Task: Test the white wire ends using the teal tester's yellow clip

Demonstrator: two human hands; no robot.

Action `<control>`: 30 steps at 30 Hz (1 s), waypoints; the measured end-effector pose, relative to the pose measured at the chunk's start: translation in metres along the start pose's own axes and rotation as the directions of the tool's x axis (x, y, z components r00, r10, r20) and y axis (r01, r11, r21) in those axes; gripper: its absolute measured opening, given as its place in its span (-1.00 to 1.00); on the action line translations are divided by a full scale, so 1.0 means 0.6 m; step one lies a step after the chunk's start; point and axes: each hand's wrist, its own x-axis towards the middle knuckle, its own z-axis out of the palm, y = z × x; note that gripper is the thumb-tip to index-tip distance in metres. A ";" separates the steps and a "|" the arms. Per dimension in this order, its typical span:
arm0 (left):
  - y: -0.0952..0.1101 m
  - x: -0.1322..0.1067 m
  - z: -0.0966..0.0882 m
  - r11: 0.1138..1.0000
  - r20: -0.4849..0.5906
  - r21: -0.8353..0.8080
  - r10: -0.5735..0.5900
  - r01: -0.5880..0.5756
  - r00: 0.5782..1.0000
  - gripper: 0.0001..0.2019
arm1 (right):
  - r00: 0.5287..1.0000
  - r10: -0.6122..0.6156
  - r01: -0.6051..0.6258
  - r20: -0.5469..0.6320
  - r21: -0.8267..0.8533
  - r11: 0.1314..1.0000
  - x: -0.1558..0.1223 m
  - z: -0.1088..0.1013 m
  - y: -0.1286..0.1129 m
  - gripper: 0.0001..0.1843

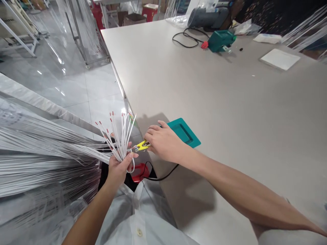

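Wire bundle, one, left hand; yellow clipper, one, right hand.

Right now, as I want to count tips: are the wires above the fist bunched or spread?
Spread: above the left hand the wires fan apart, red tips standing separate. The right hand holds a cutter nearby.

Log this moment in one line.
left hand: grips wires | right hand: holds yellow snips at wires | teal tray: on table, by right hand
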 end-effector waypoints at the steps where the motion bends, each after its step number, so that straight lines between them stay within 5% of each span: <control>1: -0.001 0.001 0.001 1.000 -0.003 -0.001 0.002 -0.002 1.000 -0.59 | 1.000 0.014 -0.014 -0.002 0.010 1.000 0.002 0.000 0.000 -0.81; 13: -0.015 0.000 0.000 0.977 -0.013 0.208 0.042 -0.038 0.999 -0.59 | 0.998 0.054 -0.053 -0.032 0.035 0.998 0.003 0.007 -0.001 -0.89; 23: -0.017 -0.004 0.011 0.939 -0.094 0.322 0.158 -0.120 0.983 -0.80 | 0.997 0.046 -0.048 -0.067 -0.034 0.998 -0.004 0.015 0.002 -0.61; 30: -0.018 -0.012 0.002 0.949 -0.166 0.310 0.112 -0.056 0.980 -0.83 | 0.994 0.029 -0.038 -0.104 -0.085 0.996 -0.006 0.025 -0.001 -0.56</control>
